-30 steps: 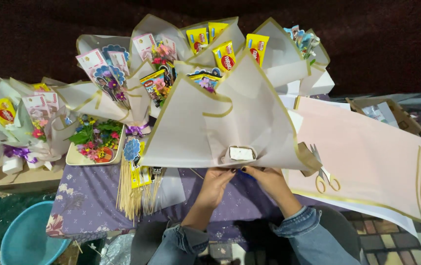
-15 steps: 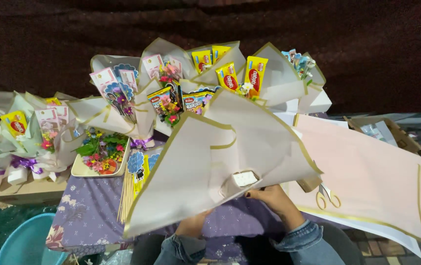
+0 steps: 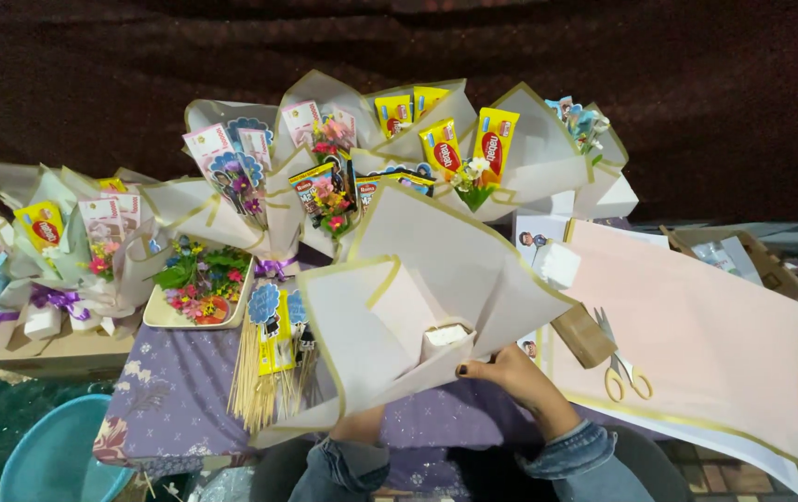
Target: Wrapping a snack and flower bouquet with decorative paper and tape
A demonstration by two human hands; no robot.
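right hand (image 3: 511, 376): fingers closed on near edge of cream wrapping paper (image 3: 418, 297) | left hand: hidden under paper, grip unclear | scissors (image 3: 620, 367) on pink sheet (image 3: 706, 335), right

Your wrap (image 3: 418, 297) sits frame centre, bouquets (image 3: 390, 158) behind it, skewers (image 3: 269, 372) left, scissors (image 3: 622, 367) on the sheets (image 3: 706, 335) right.

Bright, even overhead light on the pale wrapping paper (image 3: 436, 288), soft shadows in its folds; dark backdrop (image 3: 399, 37) grainy, edges bowed, frame corners slightly soft.
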